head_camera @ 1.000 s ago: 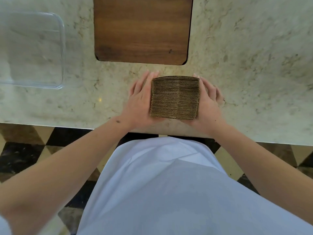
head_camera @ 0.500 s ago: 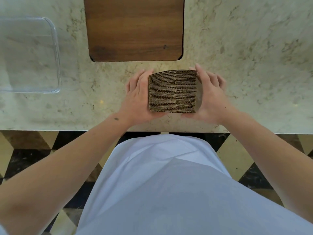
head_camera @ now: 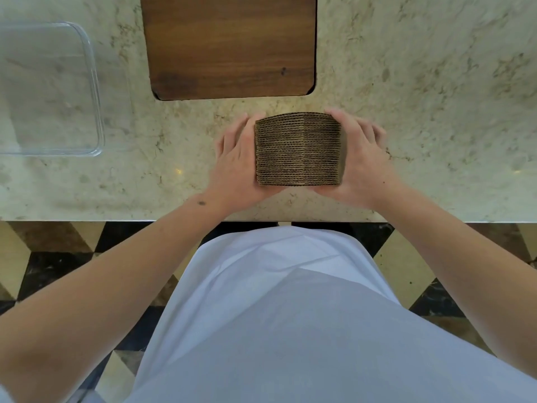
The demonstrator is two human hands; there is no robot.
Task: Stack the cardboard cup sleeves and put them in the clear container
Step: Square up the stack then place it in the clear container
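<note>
A thick stack of brown corrugated cardboard cup sleeves (head_camera: 297, 149) stands on edge on the marble counter, near its front edge. My left hand (head_camera: 235, 161) presses flat against the stack's left side. My right hand (head_camera: 361, 158) clasps its right side, fingers curled over the far corner. The clear container (head_camera: 96, 82) sits at the far left of the counter with nothing visible inside, well apart from the stack.
A dark wooden board (head_camera: 231, 45) lies just beyond the stack. The marble counter (head_camera: 436, 82) stretches to the right. Its front edge runs just below my wrists, with a chequered floor beneath.
My right hand has wrapped further over the stack's right side. The stack stays squeezed between both hands in about the same spot.
</note>
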